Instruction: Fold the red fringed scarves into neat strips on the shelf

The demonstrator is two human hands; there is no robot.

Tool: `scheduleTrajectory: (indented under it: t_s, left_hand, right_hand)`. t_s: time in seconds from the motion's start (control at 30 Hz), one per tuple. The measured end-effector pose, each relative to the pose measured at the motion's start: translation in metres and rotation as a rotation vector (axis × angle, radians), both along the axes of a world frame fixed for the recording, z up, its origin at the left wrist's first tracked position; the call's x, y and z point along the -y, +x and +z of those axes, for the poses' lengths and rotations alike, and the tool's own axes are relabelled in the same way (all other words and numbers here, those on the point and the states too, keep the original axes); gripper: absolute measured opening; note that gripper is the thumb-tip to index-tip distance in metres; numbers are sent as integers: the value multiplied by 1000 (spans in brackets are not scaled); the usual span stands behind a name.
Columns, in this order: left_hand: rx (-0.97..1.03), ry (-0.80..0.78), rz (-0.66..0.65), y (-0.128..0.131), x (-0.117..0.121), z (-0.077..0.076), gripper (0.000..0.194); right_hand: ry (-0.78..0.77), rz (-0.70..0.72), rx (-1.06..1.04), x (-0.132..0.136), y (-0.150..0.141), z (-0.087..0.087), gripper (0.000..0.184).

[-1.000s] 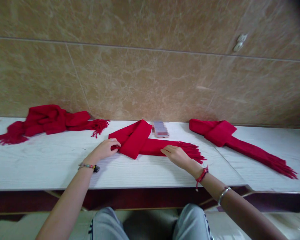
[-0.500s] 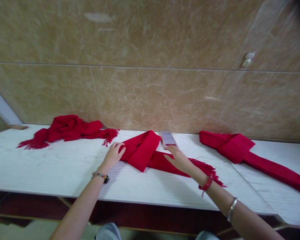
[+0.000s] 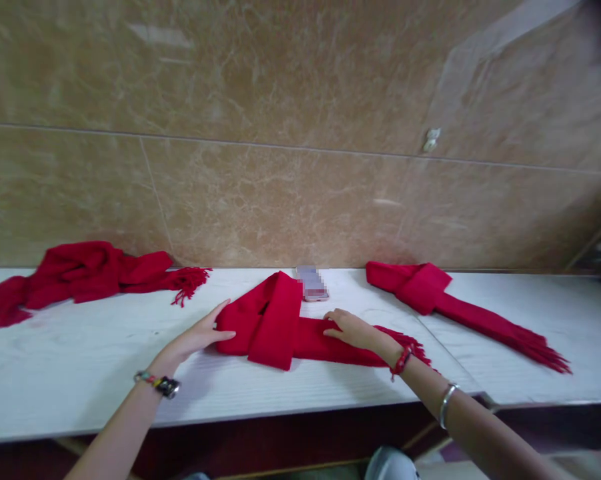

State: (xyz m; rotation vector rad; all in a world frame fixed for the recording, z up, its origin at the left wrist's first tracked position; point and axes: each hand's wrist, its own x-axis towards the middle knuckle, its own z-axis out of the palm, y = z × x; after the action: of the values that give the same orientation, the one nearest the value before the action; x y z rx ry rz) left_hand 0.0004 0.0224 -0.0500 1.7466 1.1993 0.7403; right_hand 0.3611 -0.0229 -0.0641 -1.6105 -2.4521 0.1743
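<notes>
A red fringed scarf (image 3: pixel 275 320) lies folded into a crossed shape on the white tabletop (image 3: pixel 80 373) in front of me. My left hand (image 3: pixel 200 337) lies flat and open against the scarf's left folded end, fingers stretched out. On the long tail to the right of the fold rests my right hand (image 3: pixel 353 330), fingers extended and pressing the cloth. Neither hand grips anything.
A pink phone (image 3: pixel 311 283) lies just behind the scarf by the marble wall. A crumpled red scarf (image 3: pixel 85 277) sits at the far left, and a folded red scarf (image 3: pixel 430 290) with a fringed tail lies at the right. The table's front edge runs close to my arms.
My right hand came back from near the phone onto the scarf's tail. My left hand flattened against the left end of the fold. The camera view shifted.
</notes>
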Motion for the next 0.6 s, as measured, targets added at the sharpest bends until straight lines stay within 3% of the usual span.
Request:
scheduleTrajectory:
  t_s: [0.13, 0.3, 0.5, 0.6]
  left_hand:
    - [-63, 37, -34, -9, -4, 3, 79]
    - [-171, 169, 12, -16, -10, -6, 75]
    - [-131, -11, 210, -18, -10, -5, 81]
    - [-72, -71, 255, -20, -7, 0, 75]
  right_hand:
    - [132, -6, 103, 14, 7, 0, 36]
    - [191, -18, 3, 15, 7, -3, 37]
    - [292, 75, -276, -18, -49, 17, 39]
    - [170, -108, -261, -47, -79, 32, 38]
